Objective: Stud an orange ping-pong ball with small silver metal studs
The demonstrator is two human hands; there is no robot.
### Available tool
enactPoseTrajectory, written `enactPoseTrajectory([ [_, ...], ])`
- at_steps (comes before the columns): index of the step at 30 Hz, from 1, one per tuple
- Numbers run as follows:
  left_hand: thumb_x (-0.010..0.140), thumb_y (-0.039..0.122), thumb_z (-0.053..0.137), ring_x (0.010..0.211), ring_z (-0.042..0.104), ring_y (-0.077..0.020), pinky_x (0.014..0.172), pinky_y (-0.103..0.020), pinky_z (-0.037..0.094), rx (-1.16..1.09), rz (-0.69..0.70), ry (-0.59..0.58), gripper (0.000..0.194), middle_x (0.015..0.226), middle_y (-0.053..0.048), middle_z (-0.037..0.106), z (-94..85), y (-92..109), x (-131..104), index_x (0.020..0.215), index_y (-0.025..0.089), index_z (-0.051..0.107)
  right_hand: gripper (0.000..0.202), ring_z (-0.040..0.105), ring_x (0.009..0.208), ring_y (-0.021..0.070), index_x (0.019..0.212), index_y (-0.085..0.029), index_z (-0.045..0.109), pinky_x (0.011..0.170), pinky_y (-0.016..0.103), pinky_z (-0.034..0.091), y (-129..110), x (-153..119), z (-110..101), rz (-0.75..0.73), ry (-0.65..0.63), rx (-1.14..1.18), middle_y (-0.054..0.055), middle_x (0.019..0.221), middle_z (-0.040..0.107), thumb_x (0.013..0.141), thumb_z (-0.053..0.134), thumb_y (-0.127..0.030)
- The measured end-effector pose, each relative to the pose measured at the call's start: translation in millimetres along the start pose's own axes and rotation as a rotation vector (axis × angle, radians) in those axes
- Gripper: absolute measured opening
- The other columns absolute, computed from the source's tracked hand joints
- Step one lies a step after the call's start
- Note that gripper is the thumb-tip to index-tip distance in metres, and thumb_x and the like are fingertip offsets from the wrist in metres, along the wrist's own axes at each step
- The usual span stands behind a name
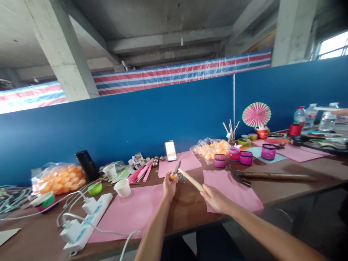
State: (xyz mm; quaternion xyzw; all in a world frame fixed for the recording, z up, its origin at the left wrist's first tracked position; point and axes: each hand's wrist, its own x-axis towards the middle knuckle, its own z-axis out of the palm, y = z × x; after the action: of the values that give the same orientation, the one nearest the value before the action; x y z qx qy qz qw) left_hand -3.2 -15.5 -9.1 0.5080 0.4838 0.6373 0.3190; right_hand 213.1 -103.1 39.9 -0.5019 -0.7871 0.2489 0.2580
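We are working at a brown table (187, 203), with a blue partition (163, 108) rising along its far edge; our right hand (213, 197) is closing around a pale-handled tool (191, 179) near the handle's end, probably for reach, and the handle is slanting up and leftward; our left hand (169, 186) is pinching a small orange ball (172, 175) in narrowed fingers, presumably to steady it right by a metal piece (177, 166) at the tool's far end; whether that metal belongs to the tool, we cannot tell. Both hands are hovering inward from the table's near edge, between a left pink sheet (127, 214) and a right pink sheet (217, 177), which are seemingly protecting the surface.

Around us, a bag of orange balls (212, 148) is sitting toward the far edge, and another bag (61, 177) is lying toward the far left; a long wooden-handled hammer (277, 176) is crossing the right sheet's far part, perhaps crowding our right hand; a power strip (92, 221) is taking up space toward the near edge at left, its white cable (123, 249) trailing over that edge, where it could be snagging our left arm; a white cup (123, 188) is standing on the left sheet's far edge; tiny metal bits (181, 177) are lying just beyond our hands.
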Motion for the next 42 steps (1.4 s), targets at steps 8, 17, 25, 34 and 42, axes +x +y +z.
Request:
enactPoseTrajectory([
  [8, 0.066, 0.027, 0.061, 0.062, 0.061, -0.0108, 0.065, -0.025, 0.048, -0.014, -0.012, 0.001, 0.043, 0.077, -0.002, 0.063, -0.7, 1.7, 0.2, 0.105, 0.016, 0.049, 0.018, 0.047, 0.056, 0.0111, 0.068, -0.02, 0.034, 0.052, 0.021, 0.03, -1.1, 5.0, 0.7, -0.002, -0.006, 0.025, -0.001, 0.063, 0.05, 0.085, 0.034, -0.025],
  [17, 0.066, 0.026, 0.061, 0.06, 0.06, -0.0107, 0.065, -0.026, 0.048, 0.034, -0.005, 0.007, 0.042, 0.073, -0.002, 0.063, -0.9, 3.0, -1.7, 0.104, 0.015, 0.05, 0.013, 0.048, 0.056, 0.0119, 0.073, -0.019, 0.037, 0.053, 0.022, 0.03, 1.2, 5.0, 4.6, -0.021, 0.013, -0.085, -0.001, 0.063, 0.051, 0.085, 0.033, -0.023],
  [25, 0.061, 0.03, 0.064, 0.06, 0.059, -0.0123, 0.062, -0.024, 0.047, 0.109, -0.005, 0.031, 0.04, 0.07, -0.002, 0.064, -1.9, 5.5, -2.2, 0.097, 0.014, 0.057, 0.017, 0.053, 0.055, 0.0141, 0.091, -0.018, 0.04, 0.049, 0.023, 0.025, 4.3, -3.4, 10.8, -0.069, 0.07, -0.293, 0.003, 0.066, 0.057, 0.088, 0.026, -0.027],
  [34, 0.06, 0.029, 0.064, 0.06, 0.06, -0.0125, 0.063, -0.024, 0.047, 0.115, 0.009, 0.042, 0.039, 0.068, -0.002, 0.064, -1.7, 5.0, -1.6, 0.095, 0.014, 0.058, 0.016, 0.051, 0.055, 0.0129, 0.09, -0.017, 0.04, 0.049, 0.022, 0.025, 3.6, 2.7, 11.2, -0.051, 0.062, -0.269, 0.003, 0.065, 0.055, 0.088, 0.028, -0.027],
  [42, 0.06, 0.029, 0.065, 0.057, 0.059, -0.0115, 0.06, -0.024, 0.047, 0.082, -0.004, 0.049, 0.038, 0.064, -0.001, 0.063, -1.2, 7.0, -2.5, 0.094, 0.013, 0.057, 0.011, 0.048, 0.055, 0.0122, 0.078, -0.019, 0.036, 0.051, 0.022, 0.028, 2.8, 6.2, 7.6, -0.059, 0.05, -0.134, -0.001, 0.062, 0.049, 0.086, 0.031, -0.024],
])
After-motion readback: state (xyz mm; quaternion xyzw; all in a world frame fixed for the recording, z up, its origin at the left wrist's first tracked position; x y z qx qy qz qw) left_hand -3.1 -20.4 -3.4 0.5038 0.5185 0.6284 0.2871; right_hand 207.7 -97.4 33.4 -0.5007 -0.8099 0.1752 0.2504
